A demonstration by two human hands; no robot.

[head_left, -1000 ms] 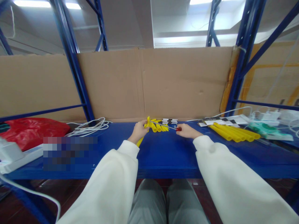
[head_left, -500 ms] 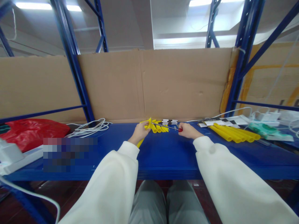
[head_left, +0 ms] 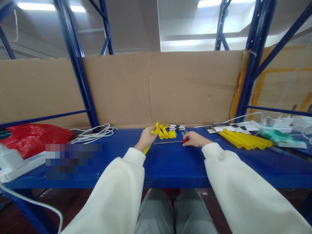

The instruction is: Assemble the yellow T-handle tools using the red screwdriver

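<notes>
My left hand [head_left: 146,139] is closed around a yellow plastic piece [head_left: 157,126]. Its flared top pokes out above the fingers, and a yellow end shows below the palm. My right hand [head_left: 195,139] grips the red handle of a screwdriver [head_left: 186,140]. The long metal shaft points left, low over the blue tabletop, with its tip just right of my left hand and apart from the yellow piece. Between the hands, a little farther back, lie yellow tubes [head_left: 165,133] and several small yellow pieces [head_left: 172,134]. Small screw-like bits [head_left: 182,133] are near them, too small to name surely.
Black-and-white strips [head_left: 177,127] lie behind the yellow parts. To the right are several long yellow tubes [head_left: 243,139] and a green-and-white packet [head_left: 280,137]. A white cable coil [head_left: 97,133] and red plastic bag [head_left: 39,139] occupy the left. Cardboard [head_left: 156,91] walls the back.
The screwdriver has come away from the yellow piece, lower and nearer to me. My right hand has shifted slightly left and down. My left hand stays in place.
</notes>
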